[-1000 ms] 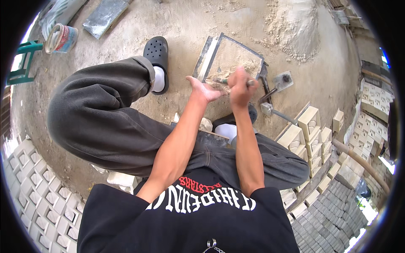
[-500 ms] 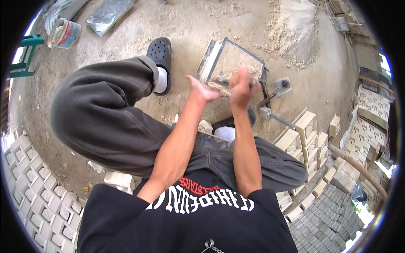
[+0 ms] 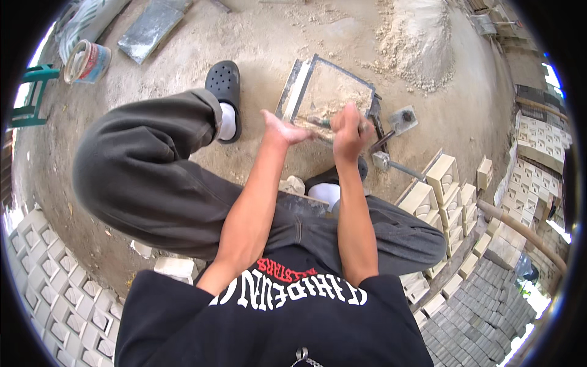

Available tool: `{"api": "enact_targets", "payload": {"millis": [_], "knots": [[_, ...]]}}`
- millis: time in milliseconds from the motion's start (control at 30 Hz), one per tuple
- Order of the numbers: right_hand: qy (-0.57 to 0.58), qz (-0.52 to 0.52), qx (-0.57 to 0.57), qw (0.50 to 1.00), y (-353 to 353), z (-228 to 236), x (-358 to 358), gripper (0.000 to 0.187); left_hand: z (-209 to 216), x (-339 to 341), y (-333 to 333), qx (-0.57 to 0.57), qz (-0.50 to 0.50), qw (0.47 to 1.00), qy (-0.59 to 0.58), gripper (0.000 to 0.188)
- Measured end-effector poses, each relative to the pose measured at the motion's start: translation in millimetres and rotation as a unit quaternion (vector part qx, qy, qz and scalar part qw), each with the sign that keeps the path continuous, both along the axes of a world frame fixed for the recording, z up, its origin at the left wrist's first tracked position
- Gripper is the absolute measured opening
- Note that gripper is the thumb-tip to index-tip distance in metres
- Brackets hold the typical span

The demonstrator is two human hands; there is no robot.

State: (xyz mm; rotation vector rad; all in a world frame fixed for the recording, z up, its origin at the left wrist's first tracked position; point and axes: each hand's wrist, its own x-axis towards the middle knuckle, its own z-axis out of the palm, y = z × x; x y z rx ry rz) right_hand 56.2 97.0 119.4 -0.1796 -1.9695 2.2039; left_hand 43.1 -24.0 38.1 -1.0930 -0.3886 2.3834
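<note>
On the ground before me lies a square metal mould [image 3: 370,92] with a dark frame, filled with pale, sandy mix [image 3: 336,92]. My right hand [image 3: 350,136] is closed in a fist at its near right corner, gripping what looks like a small trowel [image 3: 322,122] with a greenish handle. The trowel's blade points left over the mix and is partly blurred. At the near left edge of the mould, my left hand [image 3: 286,130] is open, thumb spread and fingers stretched towards the trowel's side. It appears to hold nothing.
A heap of sandy powder [image 3: 422,43] rises at the far right. Moulded blocks [image 3: 443,177] are stacked near my right knee, beside a metal lever [image 3: 403,169]. A bucket [image 3: 88,62], a green stool [image 3: 36,92] and a flat slab [image 3: 153,30] stand far left. Patterned blocks [image 3: 58,287] cover the near left.
The view has shifted slightly, so the mould and ground appear a little further left. My right fist and the trowel stay over the mould's near edge; my left hand remains open beside it.
</note>
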Motion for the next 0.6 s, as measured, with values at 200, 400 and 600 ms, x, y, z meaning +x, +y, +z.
{"api": "enact_targets", "payload": {"millis": [200, 400, 600], "knots": [[-0.024, 0.003, -0.001, 1.0, -3.6, -4.4, 12.2, 0.05, 9.1, 9.4, -0.4, -0.024, -0.02, 0.999, -0.029, 0.11], [0.008, -0.024, 0.008, 1.0, 6.6, -12.2, 10.5, 0.05, 14.2, 2.5, 1.2, -0.019, -0.051, 0.998, -0.038, 0.108], [0.069, -0.149, -0.134, 0.977, 63.1, 16.4, 9.5, 0.052, 10.6, 42.4, 73.1, -0.416, -0.245, 0.874, 0.056, 0.104]]}}
